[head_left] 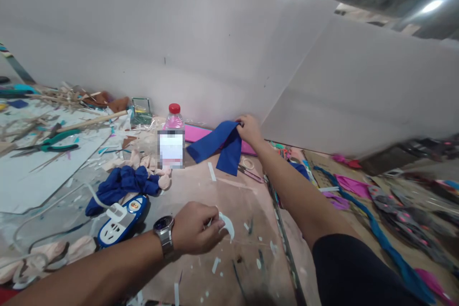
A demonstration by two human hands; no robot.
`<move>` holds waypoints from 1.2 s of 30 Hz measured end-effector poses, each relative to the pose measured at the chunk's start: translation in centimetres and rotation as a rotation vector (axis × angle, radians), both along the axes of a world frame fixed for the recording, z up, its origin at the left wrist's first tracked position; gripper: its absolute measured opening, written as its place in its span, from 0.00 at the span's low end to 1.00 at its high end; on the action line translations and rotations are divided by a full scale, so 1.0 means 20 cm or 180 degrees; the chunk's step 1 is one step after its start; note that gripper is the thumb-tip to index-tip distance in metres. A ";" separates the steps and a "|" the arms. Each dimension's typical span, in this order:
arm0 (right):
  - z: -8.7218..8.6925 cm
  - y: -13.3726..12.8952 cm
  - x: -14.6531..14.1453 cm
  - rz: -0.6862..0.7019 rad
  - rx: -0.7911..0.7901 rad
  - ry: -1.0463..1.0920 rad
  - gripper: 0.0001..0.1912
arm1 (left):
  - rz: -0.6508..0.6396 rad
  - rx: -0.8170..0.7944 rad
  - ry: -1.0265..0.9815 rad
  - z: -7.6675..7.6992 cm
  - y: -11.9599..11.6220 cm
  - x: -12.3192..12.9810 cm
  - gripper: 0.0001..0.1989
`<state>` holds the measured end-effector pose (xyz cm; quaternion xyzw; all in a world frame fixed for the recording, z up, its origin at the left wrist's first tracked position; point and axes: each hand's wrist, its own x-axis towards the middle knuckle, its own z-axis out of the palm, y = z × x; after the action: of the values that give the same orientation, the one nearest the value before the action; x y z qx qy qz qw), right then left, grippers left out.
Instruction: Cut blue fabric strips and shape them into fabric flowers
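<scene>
A strip of blue cloth (229, 150) hangs folded from my right hand (250, 130), which grips it near the wall, its two ends spread over the table. My left hand (198, 227), with a watch on the wrist, is above the table nearer to me. Its fingers are curled together beside a small pale curved piece (227, 226); whether they hold it is unclear. Behind the cloth lies a flat pink strip (196, 133). Scissors with pink handles (255, 175) rest just right of the cloth's lower end.
A red-capped bottle (174, 119) stands left of the cloth. Bunched blue fabric (124, 184) and a blue-and-white power strip (122, 222) with cables lie on the left. Green-handled pliers (53, 143) and thin sticks (68, 98) are farther left. Coloured fabric pieces (353, 185) lie at right.
</scene>
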<state>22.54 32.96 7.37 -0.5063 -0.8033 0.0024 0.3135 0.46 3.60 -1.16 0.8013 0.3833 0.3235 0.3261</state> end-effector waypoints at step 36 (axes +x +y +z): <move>-0.43 -1.05 0.28 -0.0745 -0.0723 -0.0438 0.23 | 0.1145 -0.1331 -0.2072 0.05 0.02 0.00 0.19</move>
<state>28.23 12.00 -1.21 -0.6275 -0.7530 0.0220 0.1968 0.37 4.01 -0.20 0.4944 0.4513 0.5266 0.5240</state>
